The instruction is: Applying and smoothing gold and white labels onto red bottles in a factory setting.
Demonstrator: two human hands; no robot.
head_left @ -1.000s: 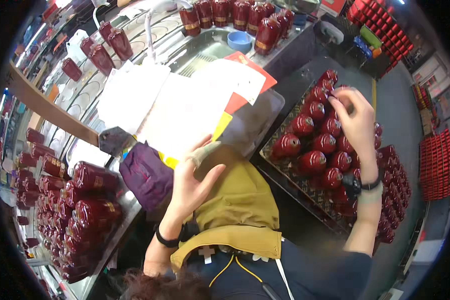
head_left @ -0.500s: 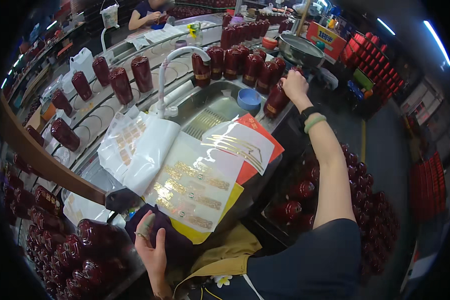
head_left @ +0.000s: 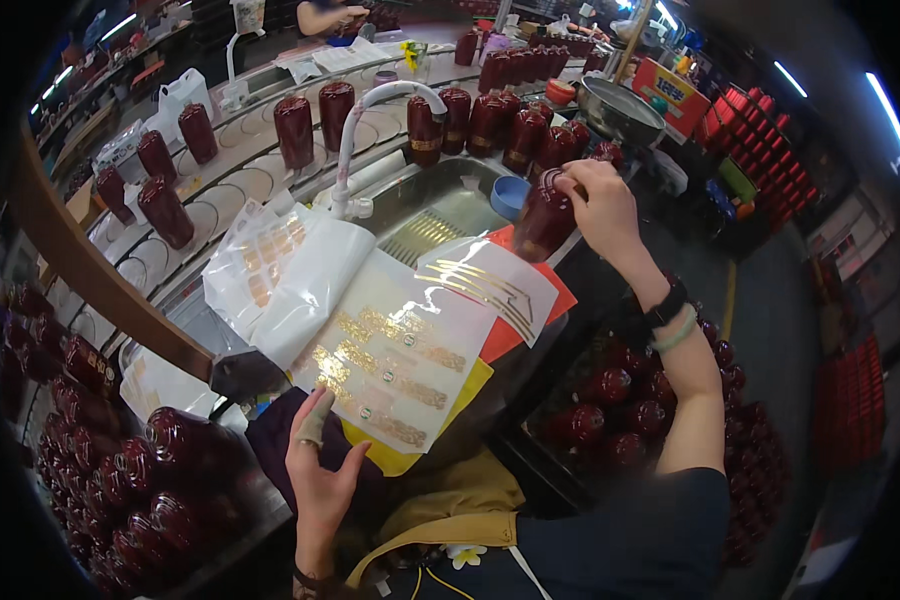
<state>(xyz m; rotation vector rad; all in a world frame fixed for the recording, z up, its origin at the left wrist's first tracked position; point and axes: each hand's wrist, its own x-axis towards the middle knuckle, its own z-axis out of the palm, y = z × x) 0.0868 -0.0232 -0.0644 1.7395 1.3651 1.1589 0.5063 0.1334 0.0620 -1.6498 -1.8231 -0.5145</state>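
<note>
My right hand [head_left: 608,208] grips a glossy dark red bottle [head_left: 543,222] by its top end and holds it tilted over the right front corner of the sink. My left hand [head_left: 322,468] is open and empty, thumb apart, with a greenish wrap on one finger. Its fingertips are at the near left edge of a white sheet with gold patterned decals [head_left: 385,372]; whether they touch it I cannot tell. Above that lies a smaller sheet with thin gold strips [head_left: 530,305]. A red sheet [head_left: 500,342] and a yellow sheet [head_left: 398,460] show beneath. A dark purple cloth [head_left: 270,440] lies beside my left hand.
A steel sink [head_left: 455,228] with a white faucet [head_left: 346,155] and blue bowl [head_left: 510,196] lies ahead. Red bottles [head_left: 455,120] line its far side. More stand along the conveyor [head_left: 240,180]. A brown bar [head_left: 120,285] slants at left. Bottles crowd both sides [head_left: 120,480]. Another person [head_left: 320,18] works beyond.
My right hand has brought the bottle from the sink's right edge inward and nearer the sheets. My left hand has moved up toward the decal sheet. The view has shifted slightly.
</note>
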